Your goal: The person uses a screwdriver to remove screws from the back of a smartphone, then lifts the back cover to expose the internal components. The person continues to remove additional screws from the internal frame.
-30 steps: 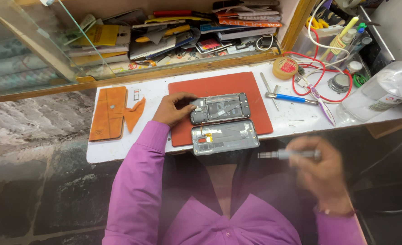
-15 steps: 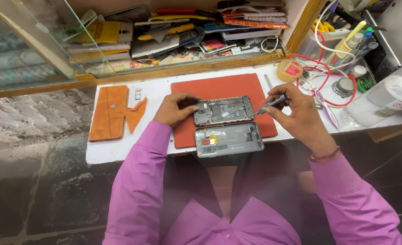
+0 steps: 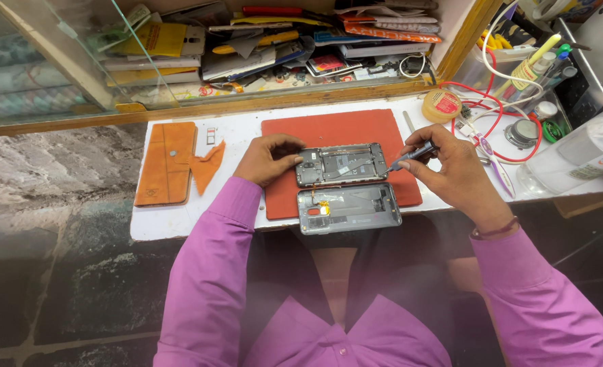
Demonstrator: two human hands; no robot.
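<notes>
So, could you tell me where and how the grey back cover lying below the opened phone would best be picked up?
Probably by its two long edges, coming from above. The grey back cover lies flat, inside facing up, with its near edge overhanging the white table, so fingers can get under there. The left hand steadies the opened phone; the right hand holds a screwdriver.

Our left hand (image 3: 266, 159) curled, fingers pressed flat, our right hand (image 3: 451, 170) pinched in a pen grip, both forearms angled inward
</notes>
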